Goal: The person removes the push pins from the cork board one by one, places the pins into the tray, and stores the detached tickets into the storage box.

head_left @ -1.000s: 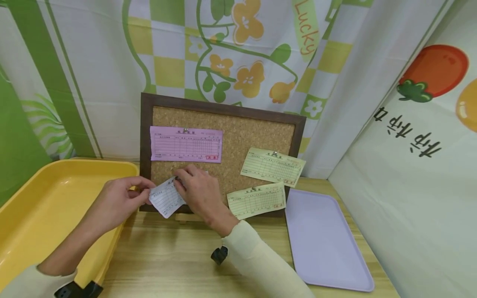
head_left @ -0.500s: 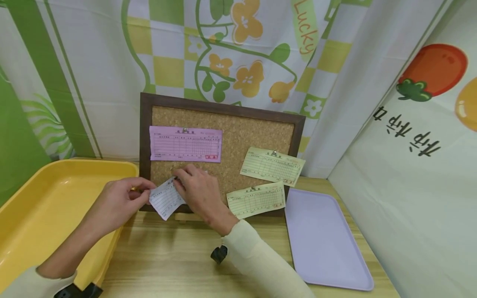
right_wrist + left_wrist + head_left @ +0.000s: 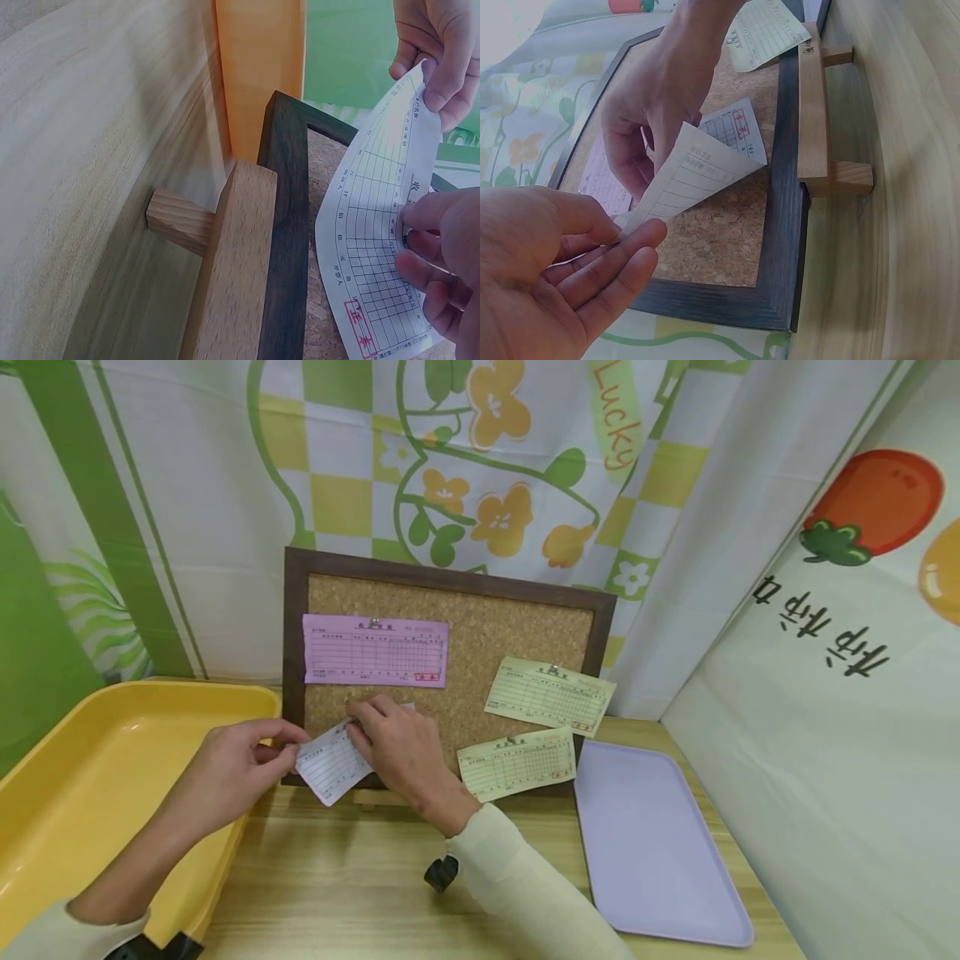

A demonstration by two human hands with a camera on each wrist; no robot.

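My left hand (image 3: 236,768) pinches the left corner of a white receipt slip (image 3: 330,766) between thumb and fingers. That corner stands away from the corkboard (image 3: 491,631), and the slip bends. My right hand (image 3: 408,752) is at the slip's top middle, fingers curled against its printed face. In the right wrist view the thumb and fingertips pinch what looks like a small pushpin (image 3: 406,238), mostly hidden. Above the hands a purple slip (image 3: 375,652) is pinned to the cork. To the right hang two yellow-green slips, an upper one (image 3: 547,692) and a lower one (image 3: 517,764).
A yellow tray (image 3: 142,702) stands at the left, behind my left forearm. A flat lilac tray (image 3: 660,843) lies right of the board. The dark-framed board rests on a wooden stand (image 3: 814,112) on the wood-grain table (image 3: 322,877). Patterned curtains hang behind.
My left hand has shifted very slightly left with the slip's corner, and the slip lies a bit flatter and shows slightly more. The right hand stays in place.
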